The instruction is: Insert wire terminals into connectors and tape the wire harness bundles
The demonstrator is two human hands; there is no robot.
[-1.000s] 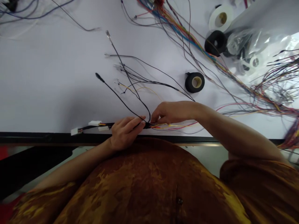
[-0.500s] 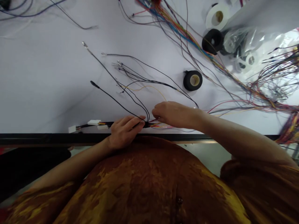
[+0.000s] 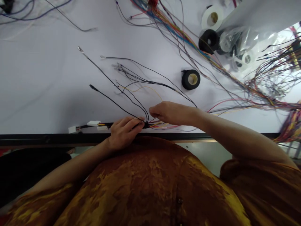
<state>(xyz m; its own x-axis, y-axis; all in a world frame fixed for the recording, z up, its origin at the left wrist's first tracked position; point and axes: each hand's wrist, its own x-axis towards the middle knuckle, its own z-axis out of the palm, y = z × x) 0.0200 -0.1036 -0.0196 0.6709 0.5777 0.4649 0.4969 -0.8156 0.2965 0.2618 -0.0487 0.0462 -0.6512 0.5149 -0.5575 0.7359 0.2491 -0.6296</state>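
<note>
My left hand [image 3: 125,130] is closed around a black-taped wire harness [image 3: 146,125] along the table's front edge. White connectors [image 3: 94,123] stick out of the harness to the left of that hand. Just right of it, thin black wires [image 3: 117,107] branch off up and to the left. My right hand [image 3: 164,112] pinches a thin dark red wire [image 3: 153,120] that comes out of the harness, its fingertips partly hidden. Below the right hand run loose yellow and pink wires [image 3: 162,125].
A roll of black tape [image 3: 191,79] lies beyond my right hand. Farther off are another black roll [image 3: 208,41], a white roll [image 3: 212,18] and a clear plastic bag [image 3: 249,40]. A long multicoloured wire bundle [image 3: 188,40] crosses to a tangle at the right.
My right hand has lifted slightly up and left with the wire, away from the harness. My left hand keeps its hold. The whole view has shifted a little.
</note>
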